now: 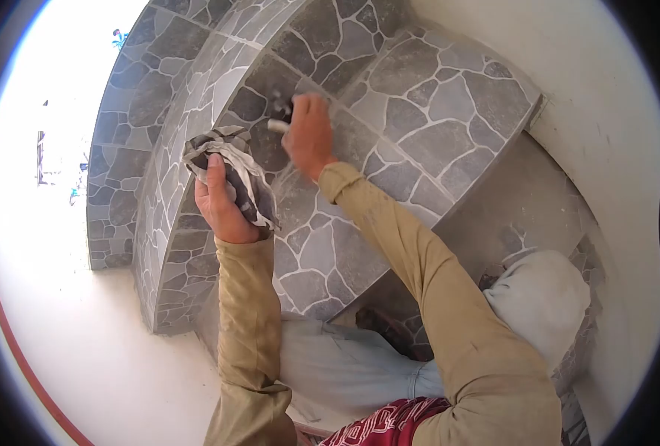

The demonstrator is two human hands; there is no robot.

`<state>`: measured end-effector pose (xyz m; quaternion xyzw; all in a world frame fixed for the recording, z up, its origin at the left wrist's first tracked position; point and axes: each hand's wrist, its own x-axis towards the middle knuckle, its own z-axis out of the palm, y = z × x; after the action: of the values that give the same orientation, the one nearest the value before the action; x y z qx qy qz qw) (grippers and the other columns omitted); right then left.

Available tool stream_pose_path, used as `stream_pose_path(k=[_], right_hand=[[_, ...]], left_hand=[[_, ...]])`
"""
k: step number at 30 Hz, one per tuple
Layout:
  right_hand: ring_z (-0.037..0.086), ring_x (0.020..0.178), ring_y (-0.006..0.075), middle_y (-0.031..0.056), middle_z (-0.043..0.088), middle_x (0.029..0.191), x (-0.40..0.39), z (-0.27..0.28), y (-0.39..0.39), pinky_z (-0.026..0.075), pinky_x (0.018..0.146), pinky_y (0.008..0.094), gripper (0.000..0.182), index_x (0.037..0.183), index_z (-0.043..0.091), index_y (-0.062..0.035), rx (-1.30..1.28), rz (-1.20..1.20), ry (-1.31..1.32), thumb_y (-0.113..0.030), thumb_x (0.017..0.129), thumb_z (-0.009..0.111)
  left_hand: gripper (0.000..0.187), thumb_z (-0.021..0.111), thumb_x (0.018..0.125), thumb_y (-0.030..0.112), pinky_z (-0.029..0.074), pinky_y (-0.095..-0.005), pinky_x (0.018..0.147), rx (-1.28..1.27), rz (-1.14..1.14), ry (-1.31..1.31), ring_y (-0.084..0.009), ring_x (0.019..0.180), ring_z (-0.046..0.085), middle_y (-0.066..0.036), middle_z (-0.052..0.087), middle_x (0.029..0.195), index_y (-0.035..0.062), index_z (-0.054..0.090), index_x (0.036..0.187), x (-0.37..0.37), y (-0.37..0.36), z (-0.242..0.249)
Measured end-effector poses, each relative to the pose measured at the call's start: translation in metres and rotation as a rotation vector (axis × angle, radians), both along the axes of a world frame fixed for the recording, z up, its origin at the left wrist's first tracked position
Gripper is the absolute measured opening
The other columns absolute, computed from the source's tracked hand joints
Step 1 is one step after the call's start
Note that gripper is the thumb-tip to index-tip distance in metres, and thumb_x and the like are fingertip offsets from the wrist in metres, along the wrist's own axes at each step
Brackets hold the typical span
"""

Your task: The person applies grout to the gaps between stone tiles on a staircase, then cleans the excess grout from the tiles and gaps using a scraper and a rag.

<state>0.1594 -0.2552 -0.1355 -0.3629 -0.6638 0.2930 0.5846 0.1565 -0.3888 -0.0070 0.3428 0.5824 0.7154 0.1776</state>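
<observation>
My left hand is wrapped round a crumpled grey and white bag, its open edge facing up and to the right. To the right of it, my right hand is closed with its fingers bent, just above the stone-patterned steps. A small pale piece shows at the fingertips of my right hand, blurred by motion. Dark blurred bits hang beside these fingers; whether they are held or falling is unclear. The palm side of my right hand is hidden.
Curved tiled steps with pale joints rise at the upper left. A plain wall stands on the right. My knees in light trousers and a dark shoe are below. A red strip runs along the far left.
</observation>
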Motion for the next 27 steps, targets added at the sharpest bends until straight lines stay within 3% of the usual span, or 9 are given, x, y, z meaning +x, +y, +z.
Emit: stream_pose_path(k=[3, 7, 11, 13, 15, 17, 21, 24, 27], right_hand=[[0.05, 0.107, 0.0407, 0.0211, 0.05, 0.114, 0.006, 0.0, 0.008, 0.043, 0.093, 0.0473, 0.056, 0.116, 0.049, -0.0004, -0.1, -0.015, 0.011, 0.001, 0.066, 0.075], [0.051, 0.109, 0.0405, 0.0207, 0.051, 0.117, -0.007, -0.005, -0.006, 0.043, 0.093, 0.0466, 0.055, 0.118, 0.05, -0.0011, 0.019, 0.05, -0.021, 0.001, 0.069, 0.072], [0.06, 0.099, 0.0376, 0.0203, 0.062, 0.103, 0.027, -0.009, 0.039, 0.048, 0.086, 0.0455, 0.037, 0.109, 0.062, -0.0014, -0.038, -0.017, 0.117, -0.004, 0.073, 0.07], [0.067, 0.084, 0.0388, 0.0168, 0.069, 0.085, 0.044, -0.006, 0.069, 0.052, 0.077, 0.0465, 0.019, 0.092, 0.07, -0.0022, -0.13, -0.076, 0.203, -0.007, 0.074, 0.07], [0.069, 0.075, 0.0404, 0.0195, 0.071, 0.076, 0.083, -0.002, 0.111, 0.053, 0.07, 0.0453, 0.018, 0.083, 0.072, 0.0014, -0.208, 0.084, -0.05, -0.012, 0.071, 0.075], [0.069, 0.073, 0.0392, 0.0214, 0.071, 0.076, 0.093, -0.012, 0.139, 0.052, 0.069, 0.0425, 0.027, 0.084, 0.073, 0.0033, -0.344, 0.2, 0.114, -0.016, 0.068, 0.08], [0.07, 0.073, 0.0356, 0.0214, 0.072, 0.079, 0.088, -0.033, 0.152, 0.053, 0.07, 0.04, 0.033, 0.091, 0.074, 0.0034, -0.385, 0.282, -0.006, -0.019, 0.068, 0.082], [0.07, 0.071, 0.0327, 0.0185, 0.071, 0.075, 0.079, -0.033, 0.151, 0.053, 0.07, 0.0391, 0.036, 0.093, 0.074, 0.0029, -0.222, 0.158, -0.114, -0.02, 0.068, 0.083], [0.07, 0.073, 0.0326, 0.0178, 0.072, 0.077, 0.081, -0.036, 0.154, 0.053, 0.071, 0.0398, 0.037, 0.095, 0.074, 0.0018, -0.387, 0.305, -0.063, -0.021, 0.068, 0.084]], left_hand=[[0.027, 0.058, 0.1, 0.023, 0.051, -0.0266, 0.075, -0.005, 0.019, 0.035, -0.0132, 0.086, 0.065, -0.005, 0.07, 0.102, 0.0008, 0.065, 0.114, 0.001, -0.003, 0.001], [0.026, 0.059, 0.1, 0.023, 0.05, -0.0258, 0.073, 0.017, 0.017, 0.015, -0.0125, 0.084, 0.065, -0.005, 0.069, 0.1, 0.0015, 0.065, 0.113, 0.0, 0.002, -0.002], [0.024, 0.059, 0.1, 0.021, 0.05, -0.0258, 0.073, 0.006, 0.034, 0.07, -0.0126, 0.084, 0.064, -0.005, 0.068, 0.099, 0.001, 0.064, 0.113, -0.003, 0.002, -0.002], [0.025, 0.059, 0.1, 0.021, 0.051, -0.0258, 0.073, -0.01, 0.06, 0.085, -0.0124, 0.085, 0.064, -0.005, 0.068, 0.1, 0.0005, 0.063, 0.114, -0.012, -0.006, -0.001], [0.027, 0.059, 0.1, 0.022, 0.051, -0.0261, 0.074, 0.009, 0.12, 0.038, -0.013, 0.087, 0.065, -0.006, 0.069, 0.102, -0.0003, 0.063, 0.115, -0.001, -0.005, 0.013], [0.028, 0.06, 0.1, 0.022, 0.051, -0.0263, 0.075, 0.063, 0.037, -0.005, -0.0136, 0.088, 0.066, -0.007, 0.069, 0.104, -0.0007, 0.063, 0.116, -0.005, -0.003, 0.013], [0.026, 0.062, 0.099, 0.021, 0.052, -0.026, 0.073, 0.055, 0.011, 0.011, -0.0135, 0.084, 0.066, -0.006, 0.07, 0.102, 0.0001, 0.063, 0.115, -0.013, 0.001, 0.001], [0.023, 0.063, 0.099, 0.02, 0.052, -0.026, 0.071, 0.065, 0.005, 0.004, -0.0126, 0.082, 0.065, -0.005, 0.069, 0.099, 0.0012, 0.065, 0.113, -0.006, 0.003, 0.001], [0.021, 0.063, 0.099, 0.019, 0.052, -0.0256, 0.071, 0.059, -0.002, 0.026, -0.012, 0.081, 0.065, -0.004, 0.069, 0.097, 0.0021, 0.066, 0.111, -0.007, 0.001, 0.001]])
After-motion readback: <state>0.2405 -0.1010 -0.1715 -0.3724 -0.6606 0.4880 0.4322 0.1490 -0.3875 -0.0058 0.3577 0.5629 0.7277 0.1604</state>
